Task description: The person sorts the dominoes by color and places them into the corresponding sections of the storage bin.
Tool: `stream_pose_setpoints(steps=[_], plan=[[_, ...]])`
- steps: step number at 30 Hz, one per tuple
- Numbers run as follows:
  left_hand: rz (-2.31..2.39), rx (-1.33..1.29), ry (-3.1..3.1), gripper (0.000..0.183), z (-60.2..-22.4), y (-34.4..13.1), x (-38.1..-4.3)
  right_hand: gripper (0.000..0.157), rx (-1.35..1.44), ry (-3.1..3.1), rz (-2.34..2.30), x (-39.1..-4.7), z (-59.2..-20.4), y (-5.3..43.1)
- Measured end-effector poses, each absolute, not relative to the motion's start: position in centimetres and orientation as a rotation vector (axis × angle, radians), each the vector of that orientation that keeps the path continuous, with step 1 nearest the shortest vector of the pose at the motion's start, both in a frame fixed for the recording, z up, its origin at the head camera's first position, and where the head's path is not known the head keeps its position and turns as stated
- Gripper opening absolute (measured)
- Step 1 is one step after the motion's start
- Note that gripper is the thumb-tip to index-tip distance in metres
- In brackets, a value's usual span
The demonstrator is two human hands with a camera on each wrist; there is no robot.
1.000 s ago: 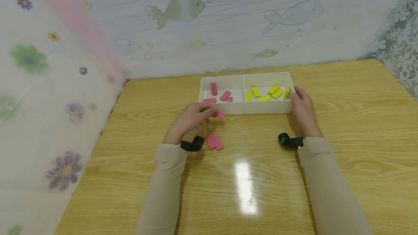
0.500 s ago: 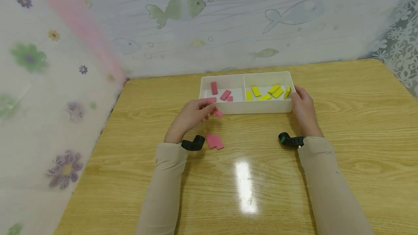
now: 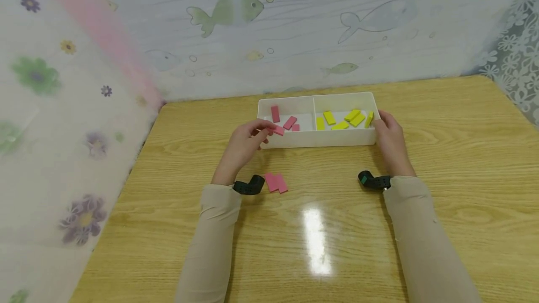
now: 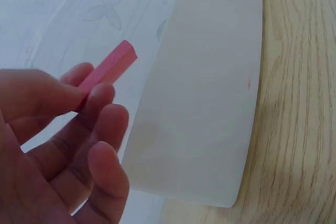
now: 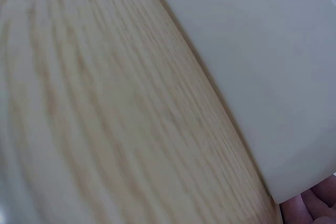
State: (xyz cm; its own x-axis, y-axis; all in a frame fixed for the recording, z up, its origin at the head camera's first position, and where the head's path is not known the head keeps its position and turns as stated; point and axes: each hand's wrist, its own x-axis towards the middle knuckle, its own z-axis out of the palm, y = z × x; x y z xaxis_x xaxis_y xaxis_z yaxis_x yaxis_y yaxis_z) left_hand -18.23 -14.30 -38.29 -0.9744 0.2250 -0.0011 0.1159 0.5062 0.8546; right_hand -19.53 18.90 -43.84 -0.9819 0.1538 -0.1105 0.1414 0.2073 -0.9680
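Observation:
Between thumb and fingertips, my left hand [image 3: 246,146] pinches a small pink rectangular block [image 4: 110,69] just above the front left rim of a white two-part box [image 3: 324,139]. More pink blocks [image 3: 290,122] lie in the box's left compartment. In the right compartment are several yellow blocks [image 3: 352,115]. My right hand [image 3: 392,141] holds the box by its right end near the front corner. Only some of its fingers [image 5: 315,205] show beside the box's corner in the right wrist view. Two pink blocks [image 3: 276,183] lie on the table, close to my left wrist.
The box stands on a wood-grain table [image 3: 337,228], toward its back edge. Behind it rises a wall covering [image 3: 294,27] with fish drawings, and a flowered one [image 3: 63,153] runs along the left side. Each wrist wears a black camera mount [image 3: 249,185].
My left hand has risen from in front of the box to its front rim, carrying the pink block. The right hand has stayed on the box's end.

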Motion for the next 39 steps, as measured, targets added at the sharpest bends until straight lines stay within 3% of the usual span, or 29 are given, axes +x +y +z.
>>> stream_pose_setpoints(steps=[18, 25, 39], plan=[[1.610, 0.341, 2.705, 0.014, -38.6, -14.3, -18.4, 0.053, -0.284, -2.436, 1.932, -19.6, -43.6, 18.9], [1.682, 0.288, 2.665, 0.023, -35.9, -13.2, -16.4, 0.053, -0.279, -2.440, 1.930, -19.4, -43.7, 18.8], [1.801, 0.297, 2.462, 0.033, -39.1, -14.0, -18.5, 0.053, -0.278, -2.434, 1.926, -19.4, -43.8, 18.7]])
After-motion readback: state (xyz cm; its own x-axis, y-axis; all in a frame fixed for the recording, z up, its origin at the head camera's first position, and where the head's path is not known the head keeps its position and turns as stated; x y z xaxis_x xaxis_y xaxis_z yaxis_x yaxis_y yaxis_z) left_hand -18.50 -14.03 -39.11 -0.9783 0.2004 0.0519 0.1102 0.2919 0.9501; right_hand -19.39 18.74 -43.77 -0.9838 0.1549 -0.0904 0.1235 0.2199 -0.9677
